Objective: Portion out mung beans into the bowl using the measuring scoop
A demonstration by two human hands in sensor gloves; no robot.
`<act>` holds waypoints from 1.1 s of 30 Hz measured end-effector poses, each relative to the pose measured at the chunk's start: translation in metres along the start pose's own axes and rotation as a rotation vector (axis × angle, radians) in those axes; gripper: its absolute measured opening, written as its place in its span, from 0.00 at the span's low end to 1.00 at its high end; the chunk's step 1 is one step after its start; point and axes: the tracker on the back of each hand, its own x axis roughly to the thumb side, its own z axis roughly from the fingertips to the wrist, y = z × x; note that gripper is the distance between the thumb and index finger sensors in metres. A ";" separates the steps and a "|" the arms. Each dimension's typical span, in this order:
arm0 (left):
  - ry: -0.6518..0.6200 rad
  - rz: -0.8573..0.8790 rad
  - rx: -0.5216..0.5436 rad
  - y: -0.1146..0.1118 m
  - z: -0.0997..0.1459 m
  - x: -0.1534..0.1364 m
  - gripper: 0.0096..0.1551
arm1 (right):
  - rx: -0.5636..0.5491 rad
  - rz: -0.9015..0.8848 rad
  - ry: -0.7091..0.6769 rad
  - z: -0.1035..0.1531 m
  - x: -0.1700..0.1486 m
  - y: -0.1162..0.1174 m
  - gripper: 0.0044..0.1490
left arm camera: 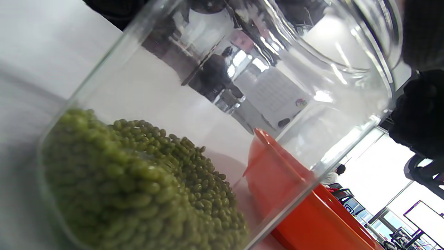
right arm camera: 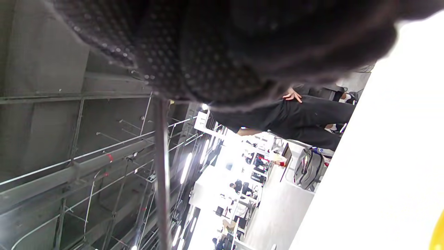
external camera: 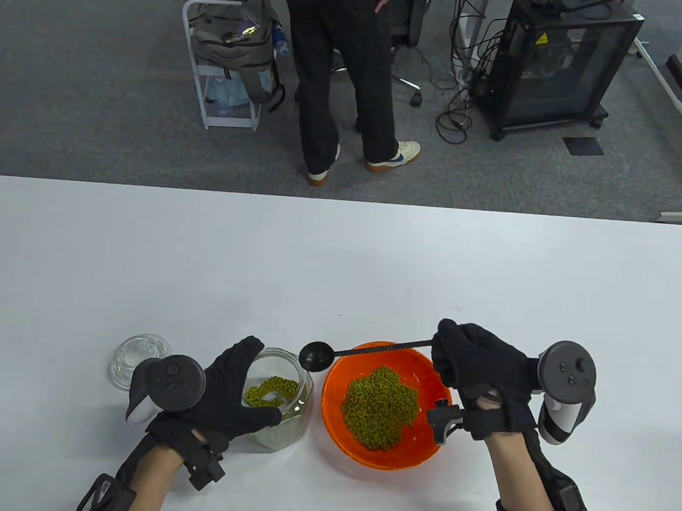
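A wide white counter (external camera: pixel 341 255) is carrying everything, and a person in dark trousers (external camera: pixel 344 67) is standing on the grey carpet beyond its far edge. Near the front edge an orange bowl (external camera: pixel 336 426) is sitting with a heap of mung beans (external camera: pixel 379 407) in its middle. Just to its left, almost touching it, a glass jar (external camera: pixel 282 404) is standing open, with a smaller layer of beans in its bottom; the left wrist view is showing those beans piled against the jar wall with the bowl's orange rim right behind. The left hand (external camera: pixel 221 396) is wrapping around the jar from the near-left side, fingers and thumb curling round the glass and gripping it. The right hand (external camera: pixel 474 360) is hovering over the bowl's far-right rim, fingers closing around the end of a black scoop (external camera: pixel 316 355). The scoop's long handle is stretching leftward across the bowl's far edge, and its round cup is hanging over the gap between bowl and jar. A glass lid (external camera: pixel 135 358) is lying on the counter left of the jar, just beyond the left hand.
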 end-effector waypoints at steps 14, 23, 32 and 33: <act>-0.001 0.000 -0.001 0.000 0.000 0.000 0.77 | 0.113 0.364 -0.168 -0.007 0.042 0.090 0.26; -0.002 -0.002 -0.003 0.000 0.000 0.000 0.77 | 0.236 0.716 -0.305 0.000 0.068 0.156 0.26; -0.002 -0.004 -0.004 0.000 0.000 0.000 0.77 | 0.380 0.947 -0.295 0.005 0.074 0.195 0.26; -0.002 -0.004 -0.004 0.001 0.000 0.000 0.77 | 0.374 0.910 -0.286 0.003 0.072 0.195 0.26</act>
